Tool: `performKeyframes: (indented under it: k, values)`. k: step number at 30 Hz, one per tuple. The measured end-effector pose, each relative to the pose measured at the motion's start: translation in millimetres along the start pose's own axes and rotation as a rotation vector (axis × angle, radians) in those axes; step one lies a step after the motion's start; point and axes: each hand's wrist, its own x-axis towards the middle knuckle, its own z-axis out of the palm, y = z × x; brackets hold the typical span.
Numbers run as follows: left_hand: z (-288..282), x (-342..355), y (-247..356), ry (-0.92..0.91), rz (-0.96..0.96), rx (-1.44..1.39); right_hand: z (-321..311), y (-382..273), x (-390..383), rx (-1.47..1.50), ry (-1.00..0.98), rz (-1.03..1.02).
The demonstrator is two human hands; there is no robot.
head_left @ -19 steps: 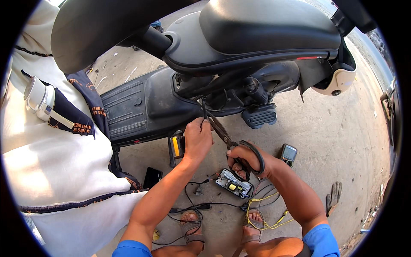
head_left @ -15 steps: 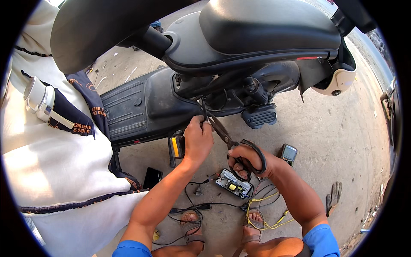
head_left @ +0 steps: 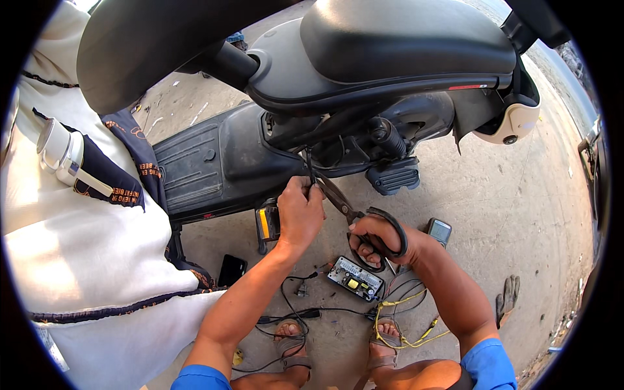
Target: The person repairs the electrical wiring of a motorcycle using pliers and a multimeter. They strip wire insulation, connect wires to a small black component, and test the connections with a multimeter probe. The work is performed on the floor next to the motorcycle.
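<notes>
Here, the left hand (head_left: 301, 213) has thumb and fingers pinched together on a dark cable (head_left: 310, 166) at the near side of the black scooter (head_left: 260, 156). To its right, the right hand (head_left: 381, 235) is clamped round dark scissors (head_left: 337, 197), their tips close by the cable; contact I cannot tell. Nearer lies a circuit board (head_left: 355, 278); farther right, a handheld meter (head_left: 440, 230) and a glove (head_left: 507, 296).

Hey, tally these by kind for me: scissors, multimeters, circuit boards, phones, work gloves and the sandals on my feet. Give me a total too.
Scissors, in your right hand: 1
Multimeter, partly hidden: 1
Circuit board: 1
Black phone: 1
Work glove: 1
Sandals: 2
Total: 7
</notes>
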Motion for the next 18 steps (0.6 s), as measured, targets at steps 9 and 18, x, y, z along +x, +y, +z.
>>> performKeyframes:
  k: [9, 18]
  values:
    - [0.4, -1.0, 0.8, 0.012, 0.034, 0.075, -1.4, -5.9, -2.0, -0.008, -0.016, 0.004]
    - [-0.4, -2.3, 0.7, 0.001, 0.032, 0.097, 1.2, -7.2, 2.7, -0.028, -0.018, -0.02]
